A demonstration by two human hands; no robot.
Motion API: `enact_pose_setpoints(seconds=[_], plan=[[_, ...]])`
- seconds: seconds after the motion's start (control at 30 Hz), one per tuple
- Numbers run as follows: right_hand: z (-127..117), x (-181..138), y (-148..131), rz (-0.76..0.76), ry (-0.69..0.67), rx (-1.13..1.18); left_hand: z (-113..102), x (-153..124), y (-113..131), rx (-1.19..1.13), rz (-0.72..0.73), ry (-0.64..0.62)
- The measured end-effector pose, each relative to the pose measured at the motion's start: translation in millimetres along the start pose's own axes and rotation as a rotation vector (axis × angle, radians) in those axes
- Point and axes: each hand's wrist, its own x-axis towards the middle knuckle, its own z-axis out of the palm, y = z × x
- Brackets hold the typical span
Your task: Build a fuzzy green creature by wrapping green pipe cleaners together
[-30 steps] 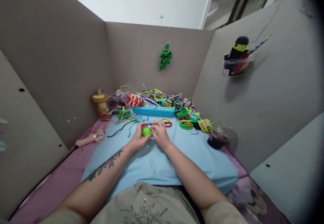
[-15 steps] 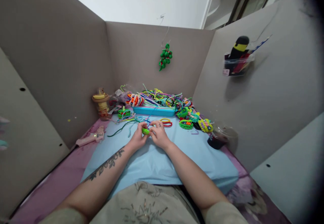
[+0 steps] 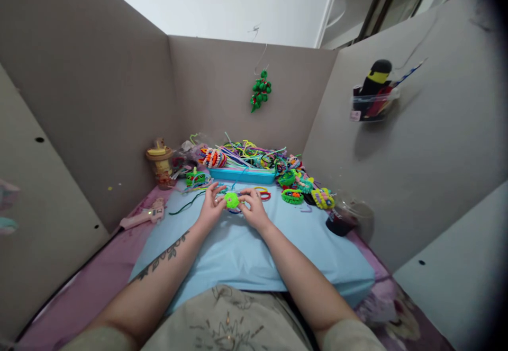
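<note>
Between my two hands is a bright green, fuzzy, round piece (image 3: 232,200) that looks made of pipe cleaner, with a small pinkish spot near its middle. My left hand (image 3: 211,206) pinches its left edge, other fingers raised. On the opposite edge, the fingertips of my right hand (image 3: 253,209) grip it. Just behind the hands lie scissors with red and yellow handles (image 3: 264,194), partly hidden by my right hand. A dark green pipe cleaner (image 3: 186,204) curves on the blue cloth (image 3: 238,245) to the left.
A blue tray (image 3: 242,175) heaped with pipe cleaners stands at the back. Several fuzzy finished pieces (image 3: 292,196) lie to the right, near a dark cup (image 3: 340,221). A pink glue gun (image 3: 143,216) and a tumbler (image 3: 162,165) are at left. Grey panels surround the table.
The green piece has turned so its round face now shows toward me. My hands have spread slightly apart, and the left fingers have lifted and opened out.
</note>
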Motion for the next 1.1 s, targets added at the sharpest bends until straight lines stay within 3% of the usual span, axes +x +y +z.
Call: enact_pose_setpoints(seconds=[0.1,0.2,0.27,0.37,0.43,0.77,0.93,1.1], plan=[[-1,1,-2,0.051,0.037,0.053,-5,3,2,-0.049,-0.034,0.103],[-3,2,-3,0.117,0.105,0.125,-9,5,-1,0.071,-0.067,0.259],[-4,3,-2,0.139,0.133,0.151,-9,5,-3,0.154,-0.111,0.223],[-1,1,0,0.126,0.146,0.144,-3,1,-4,0.17,-0.111,0.035],[2,0,1,0.1,0.13,0.119,2,-2,-4,0.182,-0.084,-0.012],[5,-2,-3,0.085,0.073,0.135,5,-11,3,0.366,0.021,-0.046],[2,-2,-2,0.058,0.054,0.085,8,-8,11,0.114,-0.101,-0.044],[-1,-1,-5,0.015,-0.005,0.02,2,0,14,-0.065,-0.217,0.127]])
